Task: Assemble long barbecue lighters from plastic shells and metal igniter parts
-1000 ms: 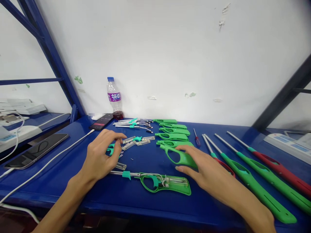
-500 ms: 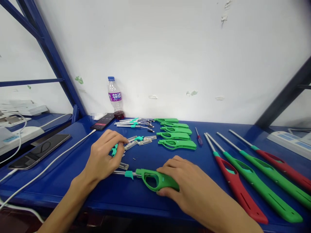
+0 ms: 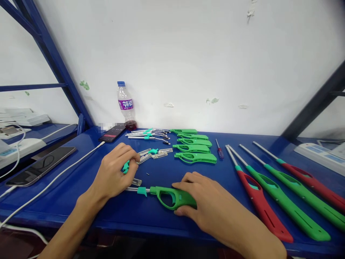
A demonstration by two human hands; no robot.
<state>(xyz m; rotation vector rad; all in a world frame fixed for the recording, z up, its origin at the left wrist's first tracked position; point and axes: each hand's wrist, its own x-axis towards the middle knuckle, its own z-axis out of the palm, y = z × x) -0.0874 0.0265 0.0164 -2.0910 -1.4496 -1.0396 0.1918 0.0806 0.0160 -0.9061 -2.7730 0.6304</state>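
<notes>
My right hand is closed around the green handle shell of a gas lighter, which lies flat near the front of the table. From its left end runs a metal tube with a teal collar. My left hand is pinched over a small teal trigger, partly hidden by its fingers. Clear plastic fuel tanks and another teal trigger lie just beyond those fingers. One more clear tank sits beside the tube, and a tiny pin is close by.
Several green handle shells and metal tubes with wires lie at the back. A screwdriver is beside the shells. Assembled red and green lighters fill the right. A bottle, phones and a white cable are at left.
The whole view has shifted slightly. Both hands keep almost the same places and grips, the right one on the handle shell and the left one at the teal trigger.
</notes>
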